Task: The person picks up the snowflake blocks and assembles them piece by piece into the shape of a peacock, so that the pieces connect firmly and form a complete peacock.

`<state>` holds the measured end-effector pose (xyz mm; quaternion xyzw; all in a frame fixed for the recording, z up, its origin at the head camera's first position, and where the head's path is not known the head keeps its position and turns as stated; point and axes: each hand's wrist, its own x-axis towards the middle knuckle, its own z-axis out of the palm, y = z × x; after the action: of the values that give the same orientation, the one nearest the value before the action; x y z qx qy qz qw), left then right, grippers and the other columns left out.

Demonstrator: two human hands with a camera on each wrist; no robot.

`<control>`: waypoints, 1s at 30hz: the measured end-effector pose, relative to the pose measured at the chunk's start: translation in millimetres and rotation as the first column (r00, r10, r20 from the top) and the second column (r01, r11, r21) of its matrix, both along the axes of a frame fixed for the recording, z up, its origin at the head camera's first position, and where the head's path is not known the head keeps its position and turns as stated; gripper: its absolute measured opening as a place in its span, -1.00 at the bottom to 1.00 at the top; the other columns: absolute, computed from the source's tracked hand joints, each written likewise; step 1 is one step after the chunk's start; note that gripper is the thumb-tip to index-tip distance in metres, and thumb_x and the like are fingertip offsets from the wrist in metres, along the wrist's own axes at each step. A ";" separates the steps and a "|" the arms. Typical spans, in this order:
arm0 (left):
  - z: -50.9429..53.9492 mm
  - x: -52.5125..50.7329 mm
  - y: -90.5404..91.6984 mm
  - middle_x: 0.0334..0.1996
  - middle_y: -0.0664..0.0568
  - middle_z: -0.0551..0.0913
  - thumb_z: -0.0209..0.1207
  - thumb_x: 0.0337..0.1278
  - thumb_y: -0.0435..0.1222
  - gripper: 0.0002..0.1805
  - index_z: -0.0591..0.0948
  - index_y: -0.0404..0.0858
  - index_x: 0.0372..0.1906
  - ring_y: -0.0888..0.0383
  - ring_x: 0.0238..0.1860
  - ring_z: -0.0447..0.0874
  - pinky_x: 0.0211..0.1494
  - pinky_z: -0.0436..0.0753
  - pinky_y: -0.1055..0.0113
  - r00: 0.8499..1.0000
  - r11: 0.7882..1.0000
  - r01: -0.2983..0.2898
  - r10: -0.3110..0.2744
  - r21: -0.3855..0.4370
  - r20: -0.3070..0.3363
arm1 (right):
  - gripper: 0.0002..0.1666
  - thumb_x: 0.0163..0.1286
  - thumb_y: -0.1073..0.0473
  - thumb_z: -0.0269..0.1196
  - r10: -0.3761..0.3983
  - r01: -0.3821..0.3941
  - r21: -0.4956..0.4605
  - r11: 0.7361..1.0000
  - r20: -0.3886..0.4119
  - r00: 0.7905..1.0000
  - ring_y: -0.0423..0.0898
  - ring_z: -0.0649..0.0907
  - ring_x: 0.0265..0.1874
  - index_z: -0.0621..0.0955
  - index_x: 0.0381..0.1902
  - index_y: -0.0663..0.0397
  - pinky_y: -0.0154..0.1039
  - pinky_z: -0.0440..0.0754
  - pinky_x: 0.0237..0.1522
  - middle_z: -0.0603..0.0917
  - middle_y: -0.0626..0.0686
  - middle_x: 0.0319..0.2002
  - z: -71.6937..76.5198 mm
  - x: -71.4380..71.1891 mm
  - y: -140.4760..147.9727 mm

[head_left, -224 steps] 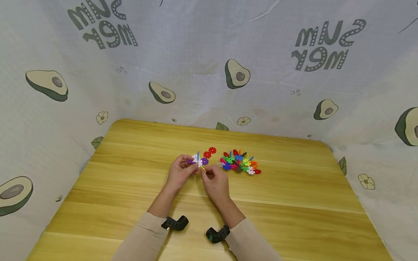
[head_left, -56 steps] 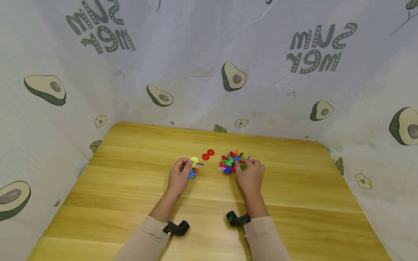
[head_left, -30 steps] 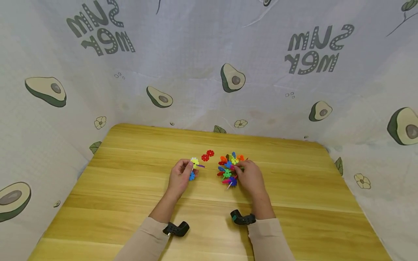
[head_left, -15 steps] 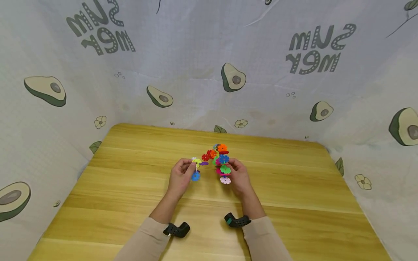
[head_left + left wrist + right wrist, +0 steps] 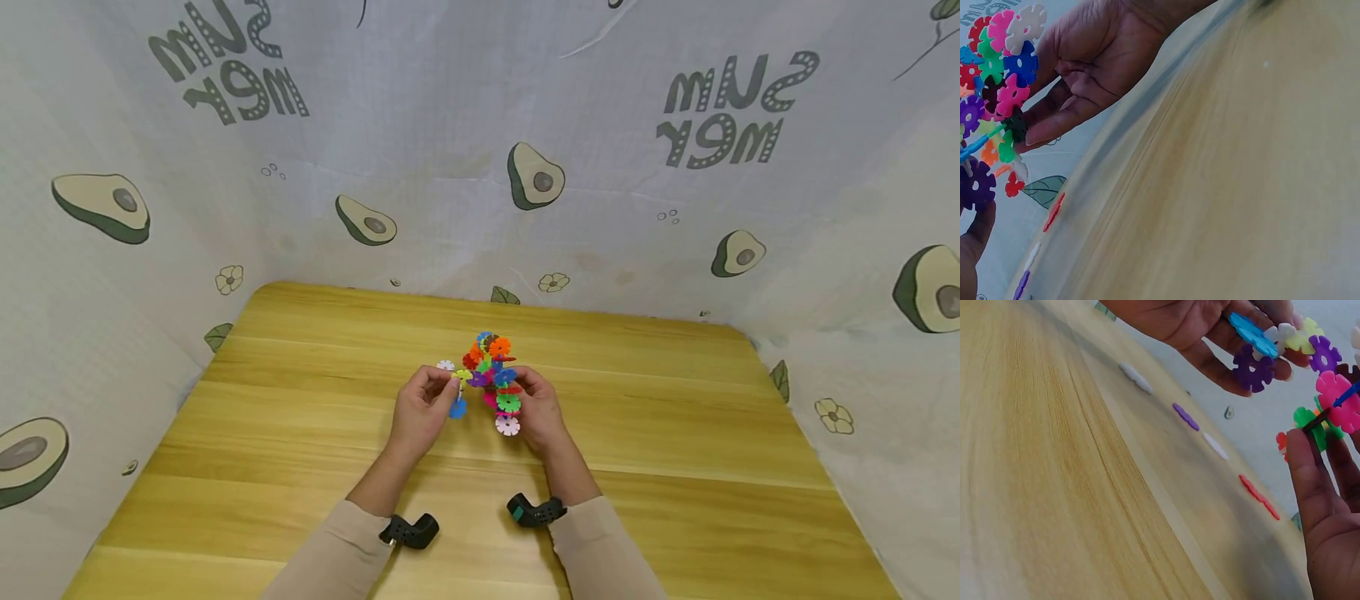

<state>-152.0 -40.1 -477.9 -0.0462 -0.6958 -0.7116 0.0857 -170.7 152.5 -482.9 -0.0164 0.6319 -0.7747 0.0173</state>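
With thumb and fingers my left hand (image 5: 422,410) pinches a small assembly of notched flower-shaped plastic discs (image 5: 458,409), with yellow, blue and purple pieces. My right hand (image 5: 540,414) grips a larger cluster of interlocked flower discs (image 5: 507,403) in many colours, held up off the table. The two assemblies are close together, and a purple disc (image 5: 477,379) of the small one overlaps the cluster in the head view. Whether they touch is unclear. A dark brown disc (image 5: 1317,421) lies between the right thumb and fingers in the right wrist view.
Loose flower discs lie on the wooden table (image 5: 300,400): a red one (image 5: 1259,497), a purple one (image 5: 1185,417) and white ones (image 5: 1135,378). A patterned curtain (image 5: 450,167) encloses the table's back and sides.
The right hand left the small assembly, took hold of the large cluster at the right, lifted and turned it, and brought it left beside the small assembly. The left hand kept its hold.
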 end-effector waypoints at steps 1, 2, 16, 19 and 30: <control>0.2 0.5 0.3 -0.21 -0.24 0.74 0.28 0.32 -0.39 -0.89 0.63 -0.34 -0.15 0.23 -0.21 0.70 -0.08 0.71 0.50 1.000 1.000 -0.003 0.003 -0.001 -0.007 | -0.51 0.55 0.43 0.02 -0.003 0.003 0.003 1.000 -0.002 1.000 -0.31 0.66 -0.18 0.68 -0.30 -0.29 -0.50 0.70 -0.20 0.70 -0.22 -0.24 -0.1 0.2 0.1; 0.3 0.9 0.6 -0.21 -0.23 0.74 0.29 0.31 -0.39 -0.89 0.63 -0.35 -0.15 0.22 -0.20 0.70 -0.06 0.71 0.49 1.000 1.000 -0.007 0.007 -0.002 -0.019 | -0.51 0.54 0.44 0.02 -0.004 0.004 0.003 1.000 -0.006 1.000 -0.30 0.67 -0.17 0.69 -0.30 -0.28 -0.50 0.70 -0.20 0.70 -0.21 -0.23 0.0 0.2 0.1; -0.8 2.6 2.2 -0.18 -0.21 0.75 0.30 0.26 -0.45 -0.91 0.64 -0.37 -0.19 0.03 -0.12 0.76 0.04 0.77 0.33 0.993 0.998 -0.046 0.042 -0.032 -0.107 | -0.62 0.52 0.41 0.08 -0.040 0.041 0.078 0.996 -0.011 0.999 -0.25 0.68 -0.10 0.70 -0.24 -0.16 -0.46 0.72 -0.16 0.72 -0.20 -0.18 -1.0 -0.7 -1.3; -1.6 2.5 2.8 -0.21 -0.20 0.76 0.31 0.24 -0.47 -0.92 0.65 -0.36 -0.21 -0.03 -0.11 0.77 0.05 0.78 0.26 0.990 0.997 -0.058 0.051 -0.047 -0.132 | -0.69 0.52 0.39 0.11 -0.051 0.052 0.103 0.993 -0.010 0.999 -0.26 0.69 -0.11 0.72 -0.21 -0.08 -0.45 0.73 -0.17 0.72 -0.20 -0.18 -1.9 -0.3 -1.2; -3.7 2.1 5.4 -0.31 -0.22 0.78 0.32 0.22 -0.45 -0.95 0.67 -0.39 -0.28 -0.14 -0.19 0.79 0.01 0.80 0.08 0.979 0.991 -0.091 0.072 -0.094 -0.188 | -0.74 0.51 0.38 0.15 -0.049 0.046 0.126 0.991 0.019 0.999 -0.28 0.70 -0.18 0.74 -0.18 0.00 -0.45 0.74 -0.20 0.73 -0.20 -0.21 -2.3 0.8 1.5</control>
<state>-150.0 -34.7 -481.5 -0.0877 -0.7216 -0.6637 0.1765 -169.9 154.0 -485.2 0.0083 0.6794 -0.7337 0.0070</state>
